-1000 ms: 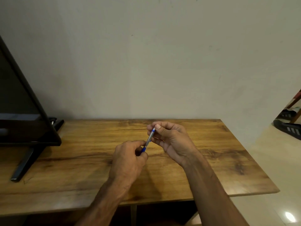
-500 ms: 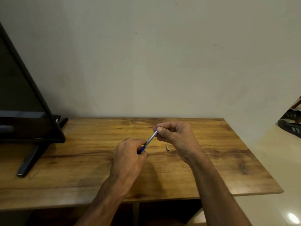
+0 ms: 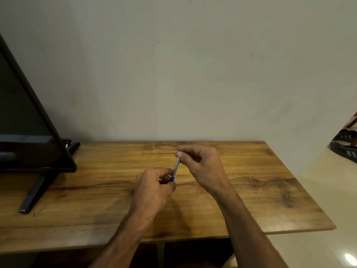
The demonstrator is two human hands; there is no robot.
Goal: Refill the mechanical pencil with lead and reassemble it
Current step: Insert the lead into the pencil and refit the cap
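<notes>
A mechanical pencil (image 3: 176, 167) with a silver barrel and a blue lower part is held nearly upright above the wooden table (image 3: 251, 190). My left hand (image 3: 154, 188) grips its blue lower end. My right hand (image 3: 201, 163) pinches the pencil's top end between thumb and forefinger. The small silver cap seen on the table a moment ago is hidden behind my right hand. No loose lead is visible.
A dark monitor (image 3: 25, 132) on a black stand (image 3: 34, 194) occupies the table's left side. A plain wall rises behind the table. The table's right edge drops to a pale floor, with dark shoes (image 3: 343, 147) at the far right.
The pencil has tilted from slanted to nearly upright. My right hand shifted left over the spot where the small silver cap lay, so the cap no longer shows.
</notes>
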